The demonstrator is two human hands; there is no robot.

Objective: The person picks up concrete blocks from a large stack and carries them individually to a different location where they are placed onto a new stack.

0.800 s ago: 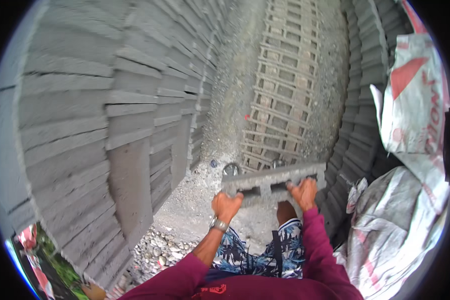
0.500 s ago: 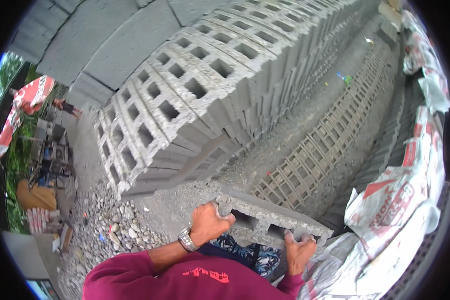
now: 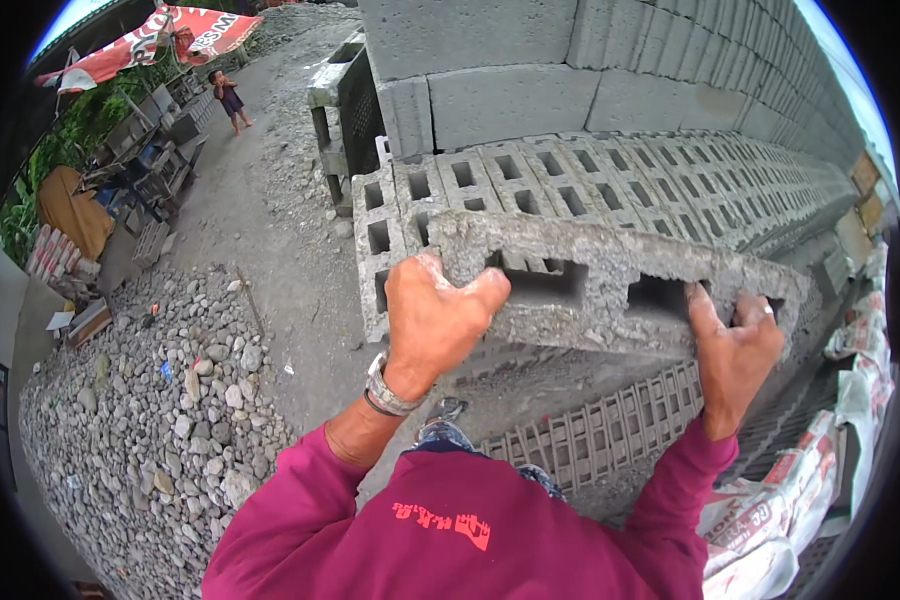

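Grey hollow concrete block [image 3: 610, 290] held up at chest height, long side across the view, cavities facing the camera. Left hand [image 3: 432, 322] clamped on its left end, thumb hooked into a cavity; wristwatch [image 3: 387, 390] on that wrist. Right hand [image 3: 735, 350] gripping the right end, fingers over the edge. Block sits just in front of a stacked row of like blocks [image 3: 530, 185]. Gravel heap [image 3: 160, 400] lower left; printed sacks [image 3: 820, 500] lower right; wooden pallet [image 3: 600, 430] below.
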